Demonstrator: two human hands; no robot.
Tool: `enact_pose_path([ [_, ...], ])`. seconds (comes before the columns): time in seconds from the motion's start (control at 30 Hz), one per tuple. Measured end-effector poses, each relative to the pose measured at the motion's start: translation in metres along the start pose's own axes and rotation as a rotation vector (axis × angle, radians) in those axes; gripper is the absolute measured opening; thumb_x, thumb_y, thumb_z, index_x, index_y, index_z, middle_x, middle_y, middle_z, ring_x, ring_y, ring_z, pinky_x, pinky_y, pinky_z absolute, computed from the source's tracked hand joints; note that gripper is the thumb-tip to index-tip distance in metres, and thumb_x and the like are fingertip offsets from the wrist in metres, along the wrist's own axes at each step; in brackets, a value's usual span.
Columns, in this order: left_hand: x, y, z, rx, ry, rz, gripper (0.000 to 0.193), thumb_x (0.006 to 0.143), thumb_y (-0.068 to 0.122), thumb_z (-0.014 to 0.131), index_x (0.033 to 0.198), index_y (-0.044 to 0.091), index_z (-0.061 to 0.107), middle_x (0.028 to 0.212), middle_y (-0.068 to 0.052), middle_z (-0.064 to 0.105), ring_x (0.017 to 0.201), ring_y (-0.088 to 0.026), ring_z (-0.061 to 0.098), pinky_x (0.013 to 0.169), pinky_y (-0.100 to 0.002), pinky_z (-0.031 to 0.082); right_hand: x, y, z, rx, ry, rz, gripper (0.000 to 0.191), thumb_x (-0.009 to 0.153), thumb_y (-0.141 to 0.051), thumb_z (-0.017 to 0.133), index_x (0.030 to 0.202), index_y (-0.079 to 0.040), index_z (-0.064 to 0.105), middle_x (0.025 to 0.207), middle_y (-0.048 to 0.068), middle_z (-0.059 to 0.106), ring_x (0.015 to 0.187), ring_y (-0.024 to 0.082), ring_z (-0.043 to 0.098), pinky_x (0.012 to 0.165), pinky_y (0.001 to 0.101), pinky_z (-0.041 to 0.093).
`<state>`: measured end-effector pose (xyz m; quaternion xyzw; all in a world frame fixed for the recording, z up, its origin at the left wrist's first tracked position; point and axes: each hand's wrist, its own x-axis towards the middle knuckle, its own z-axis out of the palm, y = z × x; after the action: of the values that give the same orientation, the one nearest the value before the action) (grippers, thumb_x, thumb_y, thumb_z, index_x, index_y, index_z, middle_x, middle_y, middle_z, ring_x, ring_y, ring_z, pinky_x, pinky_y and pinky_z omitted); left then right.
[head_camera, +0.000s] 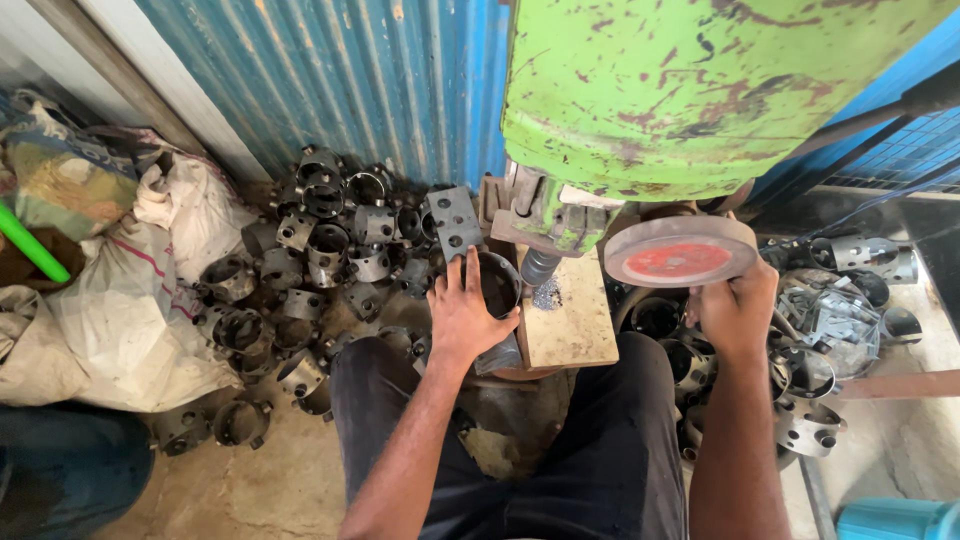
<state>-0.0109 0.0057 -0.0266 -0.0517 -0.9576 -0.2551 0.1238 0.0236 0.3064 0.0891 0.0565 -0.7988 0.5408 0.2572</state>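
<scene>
View from above of a person seated on the floor at a green machine (690, 90) with chipped paint. The left hand (462, 312) grips a dark metal ring (497, 283), fingers wrapped over its rim, holding it against the edge of a small wooden block (570, 320) just under the machine's tool tip (538, 266). The right hand (738, 308) is closed on the edge of a round wheel with a red centre (680, 250) at the machine's side.

Judging by the layout, work is partway through: a large heap of similar rings (310, 260) lies to the left against a blue corrugated wall (350, 80), and a smaller heap of rings (800, 390) lies to the right. Which heap is finished cannot be told. Metal shavings (546, 294) sit on the block beside the held ring.

Room is tight. The machine's body hangs close over both hands, the rings crowd both knees, and white sacks (120, 300) fill the far left. The only bare floor (260, 480) is beside the left thigh.
</scene>
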Motion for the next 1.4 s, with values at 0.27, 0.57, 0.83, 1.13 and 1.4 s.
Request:
enact_pose_path([
  [0.27, 0.001, -0.002, 0.002, -0.015, -0.010, -0.015, 0.118, 0.062, 0.051, 0.088, 0.154, 0.003, 0.033, 0.140, -0.021, 0.044, 0.119, -0.044, 0.053, 0.097, -0.060, 0.043, -0.002, 0.009, 0.000, 0.051, -0.024, -0.022, 0.023, 0.097, 0.005, 0.044, 0.080, 0.006, 0.060, 0.065, 0.006, 0.058, 0.048, 0.012, 0.055, 0.043, 0.0263, 0.044],
  [0.57, 0.000, -0.006, 0.006, -0.024, -0.012, 0.001, 0.117, 0.063, 0.052, 0.087, 0.155, 0.003, 0.034, 0.142, -0.022, 0.043, 0.119, -0.045, 0.052, 0.096, -0.062, 0.042, -0.002, 0.010, 0.000, 0.060, -0.025, -0.035, 0.026, 0.101, 0.004, 0.045, 0.080, 0.006, 0.060, 0.063, 0.007, 0.058, 0.048, 0.013, 0.055, 0.044, 0.0264, 0.043],
  [0.83, 0.001, -0.006, 0.004, -0.044, 0.000, -0.006, 0.117, 0.062, 0.052, 0.087, 0.155, 0.005, 0.035, 0.143, -0.021, 0.043, 0.122, -0.046, 0.052, 0.097, -0.062, 0.042, -0.002, 0.014, 0.003, 0.074, -0.016, -0.050, 0.023, 0.103, 0.000, 0.046, 0.085, 0.005, 0.061, 0.065, 0.007, 0.059, 0.049, 0.013, 0.055, 0.046, 0.0262, 0.044],
  [1.13, 0.001, -0.004, 0.003, -0.043, 0.004, -0.005, 0.115, 0.062, 0.051, 0.087, 0.154, 0.006, 0.037, 0.143, -0.022, 0.044, 0.121, -0.045, 0.052, 0.098, -0.061, 0.042, -0.002, 0.021, 0.001, 0.095, -0.026, -0.088, 0.023, 0.105, 0.000, 0.048, 0.085, 0.004, 0.058, 0.064, 0.006, 0.059, 0.049, 0.012, 0.055, 0.047, 0.0255, 0.044],
  [1.4, 0.000, -0.003, 0.000, -0.051, -0.016, -0.012, 0.114, 0.062, 0.051, 0.087, 0.155, 0.006, 0.037, 0.144, -0.021, 0.044, 0.121, -0.045, 0.053, 0.098, -0.060, 0.042, 0.002, 0.021, 0.002, 0.105, -0.021, -0.109, 0.019, 0.098, 0.007, 0.042, 0.099, 0.010, 0.060, 0.064, 0.008, 0.059, 0.048, 0.013, 0.056, 0.047, 0.0259, 0.047],
])
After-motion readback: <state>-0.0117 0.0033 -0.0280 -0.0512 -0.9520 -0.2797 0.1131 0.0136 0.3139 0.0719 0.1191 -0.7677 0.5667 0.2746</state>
